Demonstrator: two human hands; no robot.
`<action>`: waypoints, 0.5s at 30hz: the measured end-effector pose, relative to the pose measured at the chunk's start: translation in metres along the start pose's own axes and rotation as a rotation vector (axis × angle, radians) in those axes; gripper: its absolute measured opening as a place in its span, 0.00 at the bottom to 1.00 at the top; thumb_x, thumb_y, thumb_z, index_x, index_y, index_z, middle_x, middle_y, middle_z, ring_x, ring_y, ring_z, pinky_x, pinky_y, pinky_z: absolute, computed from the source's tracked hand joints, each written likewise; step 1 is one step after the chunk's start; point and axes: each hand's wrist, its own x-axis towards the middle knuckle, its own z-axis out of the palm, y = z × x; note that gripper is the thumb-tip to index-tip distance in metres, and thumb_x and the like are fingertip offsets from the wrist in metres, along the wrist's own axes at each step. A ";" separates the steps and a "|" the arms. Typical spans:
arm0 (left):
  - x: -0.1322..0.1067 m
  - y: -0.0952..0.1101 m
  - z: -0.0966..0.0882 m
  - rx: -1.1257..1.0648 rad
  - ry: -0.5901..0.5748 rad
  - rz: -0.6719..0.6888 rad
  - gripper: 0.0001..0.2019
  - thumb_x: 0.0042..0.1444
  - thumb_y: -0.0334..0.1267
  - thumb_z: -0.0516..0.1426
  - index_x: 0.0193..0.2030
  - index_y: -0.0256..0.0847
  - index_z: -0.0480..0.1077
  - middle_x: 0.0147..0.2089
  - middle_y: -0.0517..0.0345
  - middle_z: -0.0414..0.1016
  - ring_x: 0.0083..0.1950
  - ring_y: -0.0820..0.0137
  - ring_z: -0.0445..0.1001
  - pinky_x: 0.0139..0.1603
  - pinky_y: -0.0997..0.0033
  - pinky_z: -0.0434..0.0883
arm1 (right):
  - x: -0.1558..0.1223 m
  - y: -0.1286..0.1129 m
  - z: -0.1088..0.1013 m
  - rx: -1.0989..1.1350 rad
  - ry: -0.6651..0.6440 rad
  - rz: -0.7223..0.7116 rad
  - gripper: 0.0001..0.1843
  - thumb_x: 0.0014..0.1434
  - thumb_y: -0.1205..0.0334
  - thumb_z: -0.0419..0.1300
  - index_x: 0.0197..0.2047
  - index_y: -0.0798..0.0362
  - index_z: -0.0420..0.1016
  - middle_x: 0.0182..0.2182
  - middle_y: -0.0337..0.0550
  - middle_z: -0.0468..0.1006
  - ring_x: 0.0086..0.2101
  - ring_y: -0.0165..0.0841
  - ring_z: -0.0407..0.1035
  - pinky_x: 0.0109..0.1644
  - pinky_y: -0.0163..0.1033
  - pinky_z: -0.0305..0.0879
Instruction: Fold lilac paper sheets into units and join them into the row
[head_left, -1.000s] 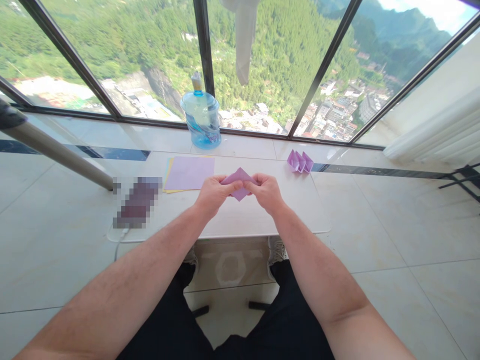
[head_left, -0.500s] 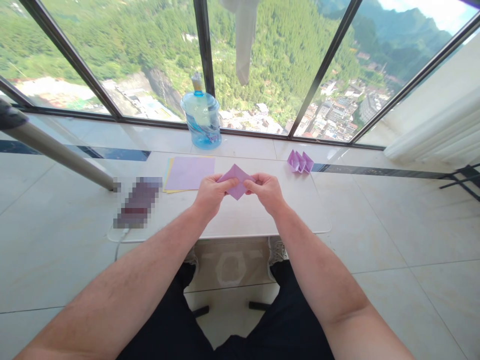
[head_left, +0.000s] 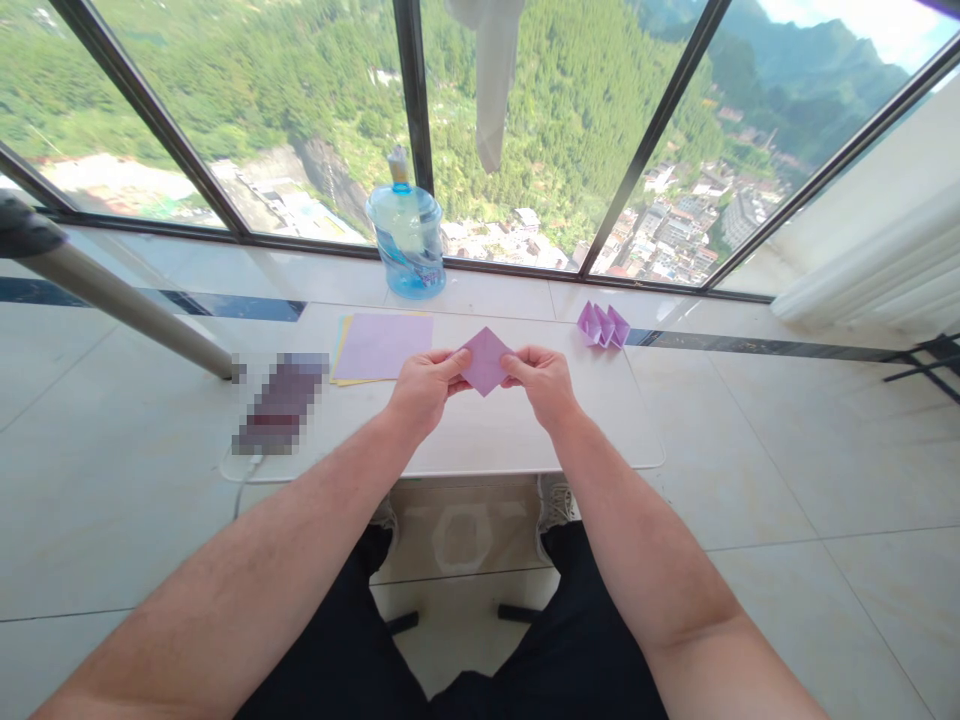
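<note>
A folded purple paper (head_left: 486, 362), diamond-shaped with one point up, is held above the low white table. My left hand (head_left: 429, 390) pinches its left corner between thumb and fingers. At the right corner, my right hand (head_left: 545, 384) grips it the same way. Left of the hands lies a stack of paper sheets (head_left: 384, 346), purple on top with yellow and bluish edges showing beneath. Several folded purple paper pieces (head_left: 603, 326) stand in a row at the table's back right.
On the white table (head_left: 465, 445), a blurred-out phone-like object (head_left: 281, 405) with a white cable lies at the left. A blue water jug (head_left: 407, 240) stands behind by the window. A grey pole (head_left: 142, 300) slants in from the left.
The thumbs have slid outward toward the side corners, so more of the purple paper's face shows. The whole view has shifted slightly.
</note>
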 end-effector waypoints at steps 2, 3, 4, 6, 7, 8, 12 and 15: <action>0.000 0.003 -0.001 -0.009 -0.061 -0.039 0.23 0.41 0.49 0.72 0.37 0.30 0.79 0.35 0.45 0.81 0.39 0.59 0.81 0.48 0.55 0.75 | 0.000 -0.001 -0.002 0.008 -0.002 0.008 0.17 0.44 0.49 0.72 0.25 0.53 0.76 0.22 0.39 0.78 0.24 0.30 0.71 0.32 0.38 0.72; 0.000 0.004 -0.002 -0.012 -0.096 -0.062 0.23 0.43 0.49 0.72 0.38 0.30 0.79 0.36 0.44 0.82 0.39 0.59 0.81 0.49 0.55 0.75 | 0.001 -0.002 -0.003 0.012 -0.003 0.014 0.17 0.43 0.49 0.72 0.24 0.53 0.76 0.22 0.39 0.78 0.24 0.30 0.71 0.32 0.38 0.71; 0.000 0.006 -0.004 -0.015 -0.128 -0.081 0.24 0.44 0.49 0.72 0.39 0.30 0.79 0.37 0.43 0.82 0.40 0.58 0.81 0.49 0.55 0.75 | 0.001 -0.003 -0.004 0.016 -0.006 0.020 0.17 0.43 0.49 0.73 0.24 0.53 0.76 0.22 0.39 0.78 0.24 0.30 0.71 0.32 0.38 0.71; 0.000 0.009 -0.006 -0.019 -0.176 -0.103 0.25 0.44 0.50 0.71 0.41 0.30 0.80 0.38 0.42 0.82 0.41 0.58 0.81 0.51 0.55 0.75 | 0.001 -0.004 -0.006 0.023 -0.014 0.028 0.17 0.42 0.50 0.73 0.24 0.53 0.76 0.21 0.40 0.78 0.24 0.30 0.71 0.31 0.37 0.71; 0.001 0.010 -0.008 -0.016 -0.192 -0.110 0.25 0.44 0.51 0.71 0.41 0.30 0.80 0.38 0.42 0.82 0.42 0.58 0.81 0.51 0.56 0.75 | 0.001 -0.005 -0.007 0.025 -0.018 0.029 0.16 0.42 0.50 0.73 0.23 0.53 0.76 0.21 0.40 0.78 0.24 0.30 0.71 0.31 0.37 0.71; 0.002 0.011 -0.009 -0.008 -0.205 -0.117 0.26 0.44 0.52 0.71 0.42 0.30 0.80 0.38 0.42 0.82 0.42 0.58 0.81 0.51 0.56 0.75 | 0.001 -0.005 -0.007 0.024 -0.020 0.029 0.16 0.42 0.51 0.73 0.23 0.53 0.76 0.21 0.40 0.78 0.23 0.29 0.71 0.31 0.37 0.71; 0.004 0.012 -0.013 0.139 -0.228 -0.097 0.26 0.43 0.53 0.71 0.40 0.31 0.81 0.37 0.43 0.82 0.40 0.59 0.81 0.49 0.57 0.75 | 0.001 -0.003 -0.006 -0.002 -0.003 0.039 0.15 0.44 0.52 0.72 0.23 0.54 0.76 0.20 0.39 0.77 0.23 0.29 0.70 0.30 0.36 0.69; 0.004 0.009 -0.010 0.267 -0.162 -0.035 0.23 0.40 0.50 0.73 0.36 0.32 0.81 0.34 0.47 0.81 0.36 0.61 0.79 0.44 0.58 0.75 | 0.000 -0.001 -0.002 -0.049 0.007 0.043 0.13 0.45 0.54 0.71 0.22 0.54 0.76 0.18 0.39 0.76 0.21 0.29 0.69 0.27 0.35 0.67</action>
